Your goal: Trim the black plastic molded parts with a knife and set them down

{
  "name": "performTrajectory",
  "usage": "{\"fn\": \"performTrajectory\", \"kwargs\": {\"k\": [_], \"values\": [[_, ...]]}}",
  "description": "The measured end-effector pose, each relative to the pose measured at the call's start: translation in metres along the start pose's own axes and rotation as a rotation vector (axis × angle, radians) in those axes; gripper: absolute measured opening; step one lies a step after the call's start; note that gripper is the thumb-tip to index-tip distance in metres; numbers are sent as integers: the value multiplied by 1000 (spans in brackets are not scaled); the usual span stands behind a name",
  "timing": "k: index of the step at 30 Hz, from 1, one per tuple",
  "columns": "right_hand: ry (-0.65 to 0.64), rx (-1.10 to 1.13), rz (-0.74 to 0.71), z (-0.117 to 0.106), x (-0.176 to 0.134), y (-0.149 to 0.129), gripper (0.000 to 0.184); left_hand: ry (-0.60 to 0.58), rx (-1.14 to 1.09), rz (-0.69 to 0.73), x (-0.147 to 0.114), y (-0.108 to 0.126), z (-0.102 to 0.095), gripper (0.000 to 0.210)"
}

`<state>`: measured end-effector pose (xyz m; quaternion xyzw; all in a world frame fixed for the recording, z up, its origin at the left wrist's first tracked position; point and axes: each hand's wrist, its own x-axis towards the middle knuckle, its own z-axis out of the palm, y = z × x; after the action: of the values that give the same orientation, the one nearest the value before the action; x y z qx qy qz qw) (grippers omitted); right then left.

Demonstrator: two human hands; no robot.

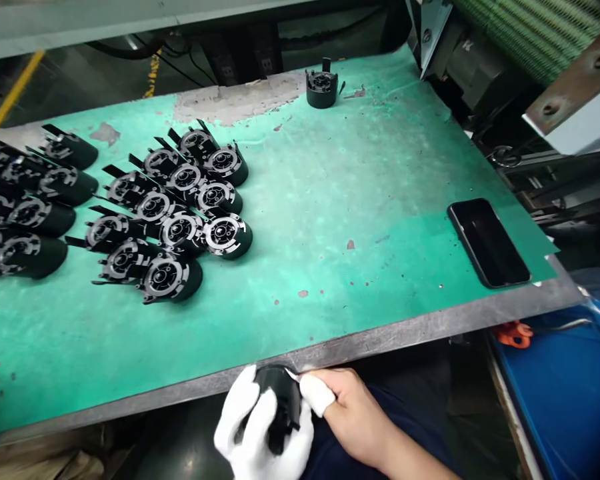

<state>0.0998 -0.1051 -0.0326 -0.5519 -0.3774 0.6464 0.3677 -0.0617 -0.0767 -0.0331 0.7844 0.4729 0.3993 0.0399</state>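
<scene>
In my left hand (263, 433), which wears a white glove, is a black round plastic housing (280, 387), held just off the table's front edge with the fingers wrapped around its side. My right hand (347, 413) is bare except for a white cover on the thumb. Its thumb and forefinger pinch a small thin blade (293, 375), whose pale tip lies against the housing's rim; the rest of the blade is hidden in the fingers. Similar black housings (165, 277) stand grouped on the left of the green tabletop (330, 200), their ringed open ends and upright tabs showing.
A single black housing (322, 90) stands at the table's far edge. A phone (490, 243) lies near the right edge. Beyond the right corner are a blue bin (555, 387) and an orange-handled tool (514, 335). Machinery with a green mesh belt (535, 33) overhangs the upper right.
</scene>
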Motion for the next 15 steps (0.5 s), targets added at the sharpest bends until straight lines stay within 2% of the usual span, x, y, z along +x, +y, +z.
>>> {"fn": "performTrajectory", "kwargs": {"k": [4, 11, 15], "values": [[-10, 42, 31, 1, 2, 2, 43, 22, 8, 31, -1, 0, 1, 48], [-75, 56, 5, -7, 2, 8, 40, -4, 1, 3, 0, 3, 0, 47], [-30, 33, 52, -5, 3, 6, 41, -8, 21, 9, -3, 3, 2, 48]]}}
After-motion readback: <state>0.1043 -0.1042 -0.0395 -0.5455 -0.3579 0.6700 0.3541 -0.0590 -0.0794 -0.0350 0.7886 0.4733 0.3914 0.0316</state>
